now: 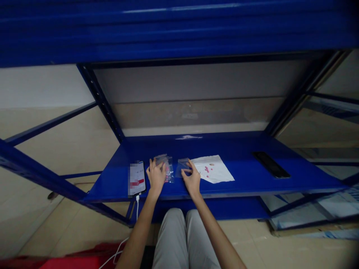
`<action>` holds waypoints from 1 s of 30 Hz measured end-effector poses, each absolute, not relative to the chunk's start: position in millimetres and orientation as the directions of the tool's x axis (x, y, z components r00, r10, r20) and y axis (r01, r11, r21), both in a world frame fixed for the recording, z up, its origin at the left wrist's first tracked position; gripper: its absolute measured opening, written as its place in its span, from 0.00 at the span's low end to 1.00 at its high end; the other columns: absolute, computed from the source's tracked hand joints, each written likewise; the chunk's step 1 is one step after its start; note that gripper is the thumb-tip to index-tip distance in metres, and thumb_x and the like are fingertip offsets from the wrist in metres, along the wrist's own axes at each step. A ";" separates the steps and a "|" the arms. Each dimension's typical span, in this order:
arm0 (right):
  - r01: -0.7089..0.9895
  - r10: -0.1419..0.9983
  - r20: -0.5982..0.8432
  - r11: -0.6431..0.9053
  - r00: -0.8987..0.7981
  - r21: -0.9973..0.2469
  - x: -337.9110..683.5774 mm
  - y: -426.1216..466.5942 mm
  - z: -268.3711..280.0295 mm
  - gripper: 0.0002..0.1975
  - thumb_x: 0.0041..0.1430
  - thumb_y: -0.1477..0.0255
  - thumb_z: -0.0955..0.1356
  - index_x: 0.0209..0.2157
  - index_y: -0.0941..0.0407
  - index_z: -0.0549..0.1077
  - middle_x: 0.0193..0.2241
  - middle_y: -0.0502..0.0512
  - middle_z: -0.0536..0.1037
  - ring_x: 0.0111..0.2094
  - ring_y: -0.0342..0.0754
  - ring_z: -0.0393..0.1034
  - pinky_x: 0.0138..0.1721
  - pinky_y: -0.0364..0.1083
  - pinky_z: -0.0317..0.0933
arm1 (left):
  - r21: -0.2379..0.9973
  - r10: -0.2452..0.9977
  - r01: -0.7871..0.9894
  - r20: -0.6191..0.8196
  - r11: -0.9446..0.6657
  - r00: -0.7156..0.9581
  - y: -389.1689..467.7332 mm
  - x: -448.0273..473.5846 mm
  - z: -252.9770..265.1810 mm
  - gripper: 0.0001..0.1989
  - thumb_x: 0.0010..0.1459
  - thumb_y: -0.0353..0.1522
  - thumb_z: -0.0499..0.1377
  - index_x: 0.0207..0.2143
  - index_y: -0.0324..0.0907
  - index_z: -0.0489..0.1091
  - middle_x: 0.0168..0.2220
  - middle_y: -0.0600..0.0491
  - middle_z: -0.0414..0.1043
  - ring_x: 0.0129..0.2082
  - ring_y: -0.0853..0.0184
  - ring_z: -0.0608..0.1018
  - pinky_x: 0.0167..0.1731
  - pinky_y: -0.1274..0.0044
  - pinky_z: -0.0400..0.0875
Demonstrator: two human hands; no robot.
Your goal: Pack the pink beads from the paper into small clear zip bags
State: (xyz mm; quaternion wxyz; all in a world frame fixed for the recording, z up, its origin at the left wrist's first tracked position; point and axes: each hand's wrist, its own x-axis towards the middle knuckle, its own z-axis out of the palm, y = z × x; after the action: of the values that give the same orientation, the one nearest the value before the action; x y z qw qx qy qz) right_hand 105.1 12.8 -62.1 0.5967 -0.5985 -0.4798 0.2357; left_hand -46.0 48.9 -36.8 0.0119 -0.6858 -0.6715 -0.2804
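Note:
My left hand [157,175] rests with bent fingers on small clear zip bags [169,169] that lie overlapped on the blue shelf. Small pink pieces show inside them. To the right, a flat clear zip bag [181,167] with no visible contents is at the thumb and fingertips of my right hand [192,177]. Those fingers are curved around its right side. Beside that hand lies a white paper sheet [221,173], with several small pink pieces [206,169] and a small brownish oval loop [211,164] on it.
A lit phone [137,177] with a white cable [137,203] stands at the shelf's left end. A dark phone [271,164] lies at the right. Blue metal posts frame the shelf [244,145], and an upper shelf [179,33] hangs above. My knees are under the front edge.

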 end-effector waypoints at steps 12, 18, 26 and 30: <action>0.566 0.820 0.440 0.180 0.365 -0.805 95.4 -4.2 -46.5 0.21 0.54 0.63 0.65 0.48 0.56 0.70 0.50 0.61 0.69 0.51 0.54 0.63 0.50 0.53 0.60 | 0.926 0.847 0.241 0.366 -0.291 -0.386 7.3 -43.0 16.5 0.14 0.59 0.39 0.49 0.37 0.40 0.69 0.39 0.47 0.74 0.42 0.62 0.75 0.44 0.70 0.67; -0.017 0.975 0.124 0.130 0.184 -0.991 114.0 -30.6 -3.5 0.22 0.55 0.56 0.62 0.40 0.57 0.75 0.36 0.59 0.78 0.39 0.53 0.72 0.35 0.50 0.69 | 0.952 0.977 -0.297 0.009 -0.074 -0.214 -43.7 -38.9 38.6 0.16 0.54 0.42 0.55 0.39 0.40 0.66 0.29 0.51 0.75 0.29 0.64 0.79 0.31 0.75 0.71; -0.328 0.985 -0.133 -0.164 -0.114 -0.930 130.3 -87.7 24.4 0.17 0.39 0.66 0.75 0.34 0.58 0.77 0.26 0.52 0.80 0.25 0.43 0.73 0.29 0.41 0.67 | 0.894 0.973 -0.409 -0.225 0.184 -0.054 -99.1 -26.1 28.2 0.19 0.52 0.43 0.56 0.40 0.39 0.65 0.30 0.50 0.76 0.28 0.65 0.79 0.32 0.76 0.71; -0.386 0.956 -0.162 -0.249 -0.243 -0.888 138.9 -117.4 30.7 0.18 0.41 0.69 0.75 0.37 0.57 0.76 0.27 0.52 0.80 0.25 0.41 0.73 0.29 0.39 0.66 | 0.810 0.942 -0.494 -0.330 0.315 0.059 -125.8 -23.9 23.4 0.20 0.46 0.42 0.61 0.37 0.37 0.66 0.26 0.50 0.75 0.24 0.64 0.78 0.29 0.75 0.70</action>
State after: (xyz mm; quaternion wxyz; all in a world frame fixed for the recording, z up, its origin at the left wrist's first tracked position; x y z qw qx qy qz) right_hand 138.9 -117.4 30.7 0.4843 -0.3794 -0.3755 0.6932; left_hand -23.9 -125.8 23.4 -0.6816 -0.2550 -0.4393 -0.5268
